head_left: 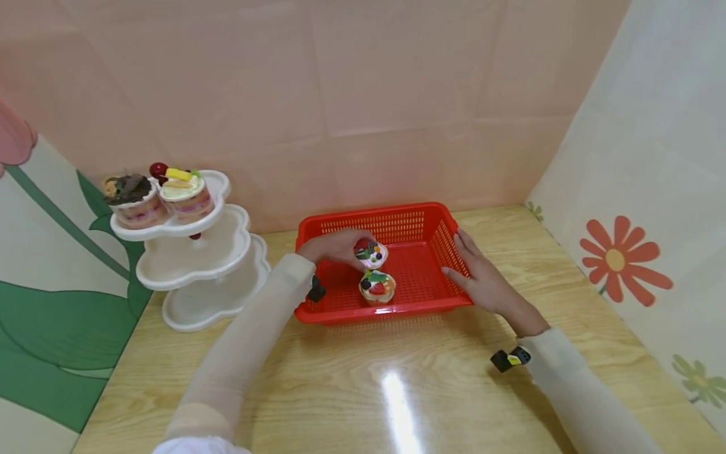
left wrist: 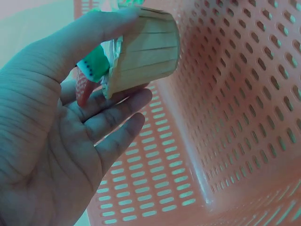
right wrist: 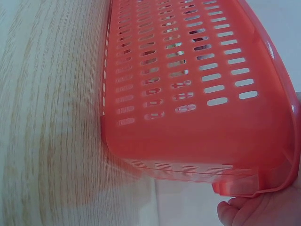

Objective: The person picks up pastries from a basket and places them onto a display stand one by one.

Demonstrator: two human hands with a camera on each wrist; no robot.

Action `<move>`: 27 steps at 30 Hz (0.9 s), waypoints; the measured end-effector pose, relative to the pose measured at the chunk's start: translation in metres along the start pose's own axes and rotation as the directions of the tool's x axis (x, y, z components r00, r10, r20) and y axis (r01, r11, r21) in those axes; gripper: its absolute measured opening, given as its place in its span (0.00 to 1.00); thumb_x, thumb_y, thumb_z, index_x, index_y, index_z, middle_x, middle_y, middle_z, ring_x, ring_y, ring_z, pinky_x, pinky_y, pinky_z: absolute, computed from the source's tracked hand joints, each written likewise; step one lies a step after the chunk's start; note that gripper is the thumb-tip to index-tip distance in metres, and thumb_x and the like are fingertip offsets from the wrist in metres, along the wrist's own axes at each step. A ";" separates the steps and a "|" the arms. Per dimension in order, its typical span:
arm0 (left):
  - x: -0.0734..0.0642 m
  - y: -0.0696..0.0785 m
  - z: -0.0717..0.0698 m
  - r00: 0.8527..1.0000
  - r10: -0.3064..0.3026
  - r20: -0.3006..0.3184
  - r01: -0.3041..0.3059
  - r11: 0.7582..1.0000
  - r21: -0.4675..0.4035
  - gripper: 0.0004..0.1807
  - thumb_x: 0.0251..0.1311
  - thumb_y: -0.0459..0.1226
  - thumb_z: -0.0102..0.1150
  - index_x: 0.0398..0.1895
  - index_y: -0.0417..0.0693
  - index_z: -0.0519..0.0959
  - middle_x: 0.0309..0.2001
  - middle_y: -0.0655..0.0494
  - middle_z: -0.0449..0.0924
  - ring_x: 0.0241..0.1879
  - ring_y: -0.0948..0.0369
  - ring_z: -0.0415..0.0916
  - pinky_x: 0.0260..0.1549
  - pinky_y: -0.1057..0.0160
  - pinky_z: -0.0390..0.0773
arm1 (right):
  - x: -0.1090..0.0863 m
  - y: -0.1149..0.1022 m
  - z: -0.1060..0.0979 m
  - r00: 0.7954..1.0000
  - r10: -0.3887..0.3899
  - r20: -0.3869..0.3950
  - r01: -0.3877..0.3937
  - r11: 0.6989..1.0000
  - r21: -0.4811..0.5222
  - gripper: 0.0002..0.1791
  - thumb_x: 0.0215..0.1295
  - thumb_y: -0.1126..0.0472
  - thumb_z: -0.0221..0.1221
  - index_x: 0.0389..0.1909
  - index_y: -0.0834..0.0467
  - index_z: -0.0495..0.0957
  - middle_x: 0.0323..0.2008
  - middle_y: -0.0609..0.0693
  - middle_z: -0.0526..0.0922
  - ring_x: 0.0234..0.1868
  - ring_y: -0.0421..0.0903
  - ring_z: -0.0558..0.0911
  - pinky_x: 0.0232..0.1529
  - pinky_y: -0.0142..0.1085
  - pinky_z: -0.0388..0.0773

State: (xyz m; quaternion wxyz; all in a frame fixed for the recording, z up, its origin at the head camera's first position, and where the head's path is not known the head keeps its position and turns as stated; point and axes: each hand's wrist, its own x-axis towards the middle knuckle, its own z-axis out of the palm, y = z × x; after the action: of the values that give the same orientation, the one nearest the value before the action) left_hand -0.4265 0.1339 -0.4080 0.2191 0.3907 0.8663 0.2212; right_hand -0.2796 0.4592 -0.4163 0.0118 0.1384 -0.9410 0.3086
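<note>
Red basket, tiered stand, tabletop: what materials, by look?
Red basket: plastic, glossy; moulded slots, highlights along the rim.
Tiered stand: probably plastic, smooth satin; uniform white surface, though ceramic is possible.
Tabletop: wood-look, glossy; grain and bright light reflection. Real wood or laminate unclear.

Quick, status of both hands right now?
Left hand: closed, holding a fruit-topped cupcake between thumb and fingers.
Right hand: holding the red basket at its right-end rim.

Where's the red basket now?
Head view, centre: the red basket sits on the wooden table, right of the white tiered stand, with the left hand inside it and the right hand at its right end.
</note>
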 end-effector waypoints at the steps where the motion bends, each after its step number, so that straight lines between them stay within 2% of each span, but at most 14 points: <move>1: -0.001 0.000 -0.001 1.000 -0.005 -0.009 0.005 1.000 -0.005 0.38 0.54 0.44 0.77 0.67 0.46 0.71 0.58 0.51 0.76 0.56 0.56 0.73 0.61 0.59 0.74 | 0.000 0.000 0.000 1.000 0.000 0.000 0.000 1.000 0.000 0.45 0.76 0.48 0.54 0.80 0.65 0.41 0.82 0.57 0.35 0.80 0.63 0.44 0.70 0.66 0.54; 8: -0.006 -0.003 -0.004 0.996 -0.008 -0.086 0.008 1.000 -0.005 0.37 0.53 0.45 0.78 0.65 0.49 0.72 0.56 0.53 0.77 0.55 0.56 0.73 0.59 0.59 0.76 | 0.001 -0.001 0.001 1.000 -0.012 -0.003 0.012 1.000 -0.007 0.45 0.77 0.48 0.54 0.79 0.66 0.41 0.81 0.59 0.35 0.80 0.62 0.43 0.72 0.65 0.52; 18: -0.012 0.000 -0.007 0.991 -0.015 -0.135 0.005 0.997 -0.077 0.37 0.53 0.41 0.78 0.66 0.52 0.72 0.58 0.54 0.76 0.56 0.56 0.73 0.59 0.57 0.77 | 0.000 0.000 0.001 1.000 -0.005 -0.002 0.005 1.000 -0.009 0.45 0.77 0.48 0.54 0.79 0.67 0.42 0.81 0.60 0.36 0.79 0.63 0.44 0.71 0.66 0.53; 24: -0.016 0.000 -0.010 0.987 0.007 -0.159 -0.021 0.996 -0.088 0.35 0.53 0.40 0.78 0.64 0.49 0.73 0.56 0.53 0.77 0.55 0.55 0.74 0.58 0.58 0.78 | 0.000 -0.001 0.001 1.000 0.007 0.002 -0.007 1.000 -0.004 0.45 0.76 0.48 0.54 0.79 0.66 0.42 0.81 0.60 0.36 0.79 0.64 0.45 0.69 0.67 0.55; 27: -0.018 -0.002 -0.010 0.985 -0.001 -0.174 -0.018 0.994 -0.110 0.35 0.53 0.41 0.78 0.64 0.49 0.73 0.56 0.53 0.77 0.54 0.56 0.74 0.57 0.59 0.78 | 0.000 -0.002 0.001 1.000 0.009 0.002 -0.009 1.000 -0.004 0.45 0.76 0.48 0.54 0.79 0.66 0.42 0.81 0.59 0.36 0.79 0.64 0.45 0.69 0.67 0.55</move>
State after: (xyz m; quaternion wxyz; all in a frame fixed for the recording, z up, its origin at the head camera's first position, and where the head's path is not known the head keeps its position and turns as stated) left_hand -0.4219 0.1170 -0.3974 0.1632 0.3608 0.8668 0.3031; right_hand -0.2795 0.4572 -0.4160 0.0096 0.1345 -0.9422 0.3066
